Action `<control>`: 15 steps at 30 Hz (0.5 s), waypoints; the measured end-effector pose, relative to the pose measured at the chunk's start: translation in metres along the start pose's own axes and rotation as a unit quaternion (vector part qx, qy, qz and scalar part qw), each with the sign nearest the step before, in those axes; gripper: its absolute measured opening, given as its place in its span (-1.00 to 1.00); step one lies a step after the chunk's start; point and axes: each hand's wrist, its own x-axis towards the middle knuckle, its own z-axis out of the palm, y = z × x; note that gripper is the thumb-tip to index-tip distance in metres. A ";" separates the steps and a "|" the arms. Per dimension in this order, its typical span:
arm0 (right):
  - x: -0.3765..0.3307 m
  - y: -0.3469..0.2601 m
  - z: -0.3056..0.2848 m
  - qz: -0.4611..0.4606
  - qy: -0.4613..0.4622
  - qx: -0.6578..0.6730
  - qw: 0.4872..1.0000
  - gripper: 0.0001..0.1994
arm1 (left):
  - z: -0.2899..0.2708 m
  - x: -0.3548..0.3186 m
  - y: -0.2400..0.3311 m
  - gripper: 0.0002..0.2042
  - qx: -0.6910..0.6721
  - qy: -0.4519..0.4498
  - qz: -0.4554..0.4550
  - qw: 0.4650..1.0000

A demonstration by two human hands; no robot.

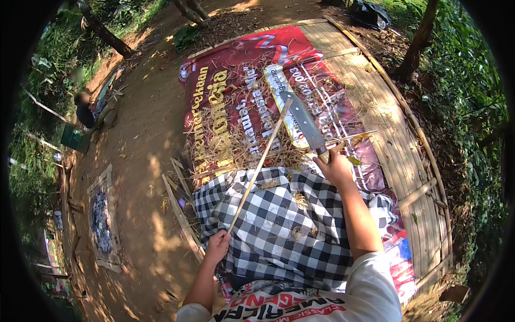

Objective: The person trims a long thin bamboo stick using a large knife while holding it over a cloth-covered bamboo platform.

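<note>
My left hand (217, 246) is closed round the lower end of a long, thin bamboo strip (257, 170). The strip slants up and away to the right, its far tip close to the blade of a big knife (303, 122). My right hand (337, 168) grips that knife by its handle, with the broad, dark blade pointing away and slightly left. A black-and-white checkered cloth (268, 220) covers my lap, with a few curled shavings on it. Beyond it, many pale shavings (236, 115) lie scattered over a red printed banner (206, 51).
The banner lies on a bamboo-slat platform (399, 155) edged by a long pole. Wooden strips (182, 206) lean by its left side. On the dirt ground are a framed ash pit (101, 220) and a green box (75, 138). A person (94, 110) sits far left. Trees and plants border everything.
</note>
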 end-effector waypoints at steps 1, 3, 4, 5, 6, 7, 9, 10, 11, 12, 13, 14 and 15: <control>-0.008 -0.013 0.001 -0.014 -0.024 -0.001 1.000 -0.36 | -0.001 -0.003 0.002 -0.80 -0.012 -0.005 -0.010 1.000; -0.018 -0.035 0.010 -0.043 -0.036 -0.016 0.998 -0.39 | -0.004 -0.004 -0.001 -0.80 -0.024 -0.009 -0.020 0.999; -0.019 -0.041 0.020 -0.061 -0.025 -0.026 0.997 -0.40 | -0.002 -0.004 0.001 -0.80 -0.018 -0.002 -0.016 1.000; -0.015 -0.042 0.028 -0.064 -0.027 -0.026 0.997 -0.43 | 0.002 -0.003 0.003 -0.80 -0.013 0.007 -0.012 1.000; -0.016 -0.039 0.030 -0.059 -0.016 -0.009 0.998 -0.43 | 0.005 -0.003 0.005 -0.80 -0.009 0.017 -0.008 1.000; -0.017 -0.035 0.031 -0.054 -0.007 0.008 0.998 -0.43 | 0.005 -0.005 0.008 -0.82 -0.046 0.017 -0.046 0.998; -0.013 -0.031 0.026 -0.034 -0.004 0.023 0.999 -0.46 | 0.001 -0.005 0.022 -0.80 -0.002 0.025 -0.022 0.999; -0.011 -0.022 0.028 -0.017 0.006 0.014 1.000 -0.46 | -0.001 -0.002 0.030 -0.80 0.019 0.027 -0.007 0.999; -0.010 -0.019 0.027 -0.005 0.023 0.022 0.999 -0.46 | -0.008 0.003 0.040 -0.81 0.073 0.034 0.045 0.996; -0.009 -0.015 0.025 0.007 0.039 0.030 0.999 -0.46 | -0.010 0.004 0.067 -0.83 0.137 0.059 0.065 0.987; -0.003 -0.005 0.027 0.022 0.049 0.038 0.998 -0.44 | -0.015 0.011 0.087 -0.82 0.204 0.076 0.112 0.970; 0.002 0.001 0.029 0.036 0.086 0.025 0.995 -0.41 | -0.021 0.018 0.106 -0.82 0.236 0.080 0.154 0.956; 0.007 0.004 0.028 0.059 0.105 0.065 0.991 -0.42 | -0.024 0.021 0.132 -0.81 0.302 0.114 0.182 0.929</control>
